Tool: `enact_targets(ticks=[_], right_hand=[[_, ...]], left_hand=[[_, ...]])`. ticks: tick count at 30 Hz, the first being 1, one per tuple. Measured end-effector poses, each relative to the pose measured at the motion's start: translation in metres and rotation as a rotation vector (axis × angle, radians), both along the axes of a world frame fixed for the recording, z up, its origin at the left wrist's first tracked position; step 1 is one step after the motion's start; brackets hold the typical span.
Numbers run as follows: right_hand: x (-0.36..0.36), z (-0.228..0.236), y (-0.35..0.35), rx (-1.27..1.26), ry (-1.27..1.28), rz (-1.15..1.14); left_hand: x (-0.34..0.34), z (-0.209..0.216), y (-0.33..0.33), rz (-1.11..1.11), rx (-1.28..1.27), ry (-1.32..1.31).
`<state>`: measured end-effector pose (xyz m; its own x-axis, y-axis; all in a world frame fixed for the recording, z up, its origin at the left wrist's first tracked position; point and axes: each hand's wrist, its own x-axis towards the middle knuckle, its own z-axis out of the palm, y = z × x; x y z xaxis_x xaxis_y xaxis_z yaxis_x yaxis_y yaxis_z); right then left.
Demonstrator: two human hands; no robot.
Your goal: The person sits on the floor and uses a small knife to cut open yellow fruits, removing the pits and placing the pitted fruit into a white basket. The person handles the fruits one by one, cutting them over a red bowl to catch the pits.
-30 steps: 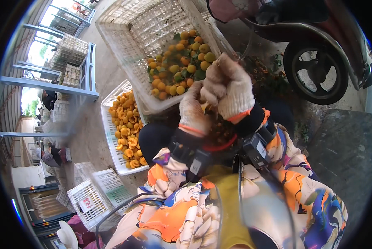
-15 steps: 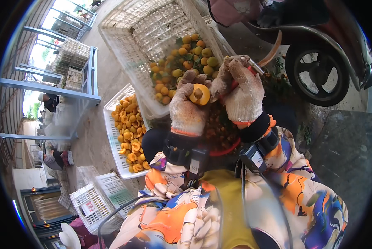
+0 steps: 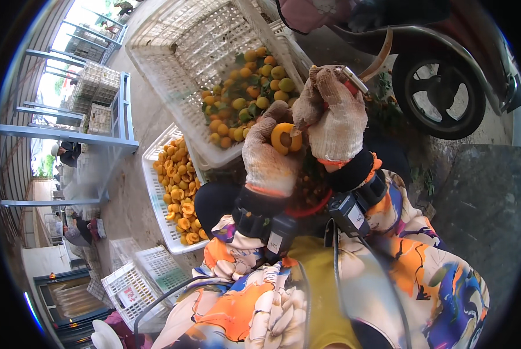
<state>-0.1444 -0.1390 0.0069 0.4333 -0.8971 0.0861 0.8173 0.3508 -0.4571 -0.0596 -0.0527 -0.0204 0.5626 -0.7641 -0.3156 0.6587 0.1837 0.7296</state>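
My left hand (image 3: pixel 269 154), in a knitted work glove, holds an orange fruit (image 3: pixel 285 138) that shows a dark hollow where the stone sat. My right hand (image 3: pixel 333 119), gloved too, grips a small metal tool (image 3: pixel 353 78) with a red handle, its tip sticking up past my fingers. Both hands meet just above my lap. Beyond them a white plastic crate (image 3: pixel 173 64) holds whole orange and green fruits (image 3: pixel 251 96). To my left a flat white tray (image 3: pixel 156 198) carries several halved orange fruits (image 3: pixel 179 186).
A scooter wheel (image 3: pixel 443 93) stands at the right on grey concrete. Empty white crates (image 3: pixel 135 282) lie at lower left. Blue metal racks (image 3: pixel 103 110) with stacked crates stand at far left, where other people (image 3: pixel 74 232) sit working.
My hands have come apart from a tight clasp; the left hand now shows the opened fruit, and the right hand has lifted with the tool.
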Motion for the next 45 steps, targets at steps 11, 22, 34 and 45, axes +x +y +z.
enact_targets(ticks=[11, 22, 34, 45], right_hand=[[-0.006, 0.007, 0.005, -0.054, 0.031, -0.048], [-0.009, -0.005, -0.013, 0.197, -0.124, 0.192], [-0.004, 0.014, 0.005, -0.440, 0.633, 0.318], [0.012, -0.016, 0.017, -0.929, 0.976, 0.290]], left_hand=[[-0.032, 0.016, 0.010, -0.052, 0.244, -1.369], [-0.026, 0.004, 0.003, -0.178, 0.198, -0.578], [0.026, 0.004, -0.005, 0.087, -0.068, -0.109], [0.033, 0.002, 0.016, 0.221, 0.054, -0.071]])
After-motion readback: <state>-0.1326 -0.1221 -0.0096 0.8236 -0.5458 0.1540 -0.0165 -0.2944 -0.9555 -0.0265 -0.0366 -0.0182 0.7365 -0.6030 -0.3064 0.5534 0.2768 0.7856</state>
